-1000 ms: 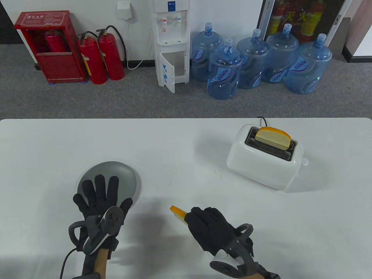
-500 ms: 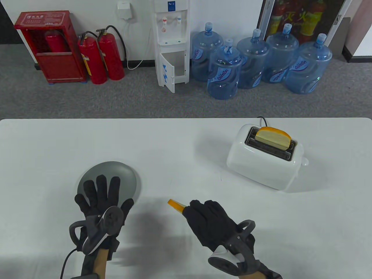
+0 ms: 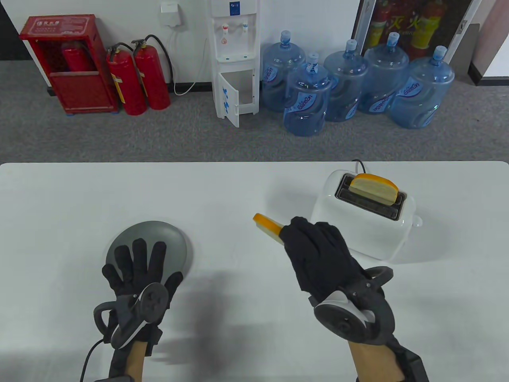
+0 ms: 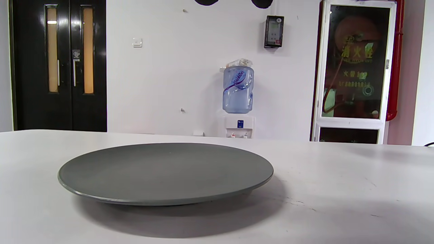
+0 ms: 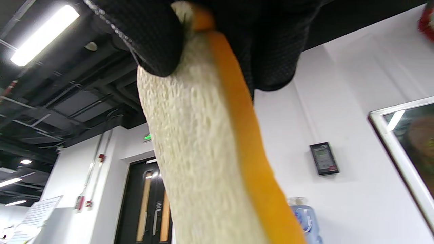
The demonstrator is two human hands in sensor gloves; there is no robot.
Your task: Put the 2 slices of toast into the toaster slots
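Two toast slices: one [image 3: 374, 188] stands in the far slot of the white toaster [image 3: 362, 223] near the worktop's [image 3: 238, 191] far right corner. The right hand [image 3: 318, 254] pinches the other [image 3: 268, 226] beside the toaster, probably for the free near slot. The left hand [image 3: 137, 266] lies spread over the one grey plate [image 3: 159, 234], probably steadying it.

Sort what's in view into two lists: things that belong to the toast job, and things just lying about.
Job:
- toaster, near slot free
- slice in far slot
- second slice, gripped by right hand

Lying about:
- grey plate, bare, left hand spread over its near edge
- water bottles
- fire extinguishers
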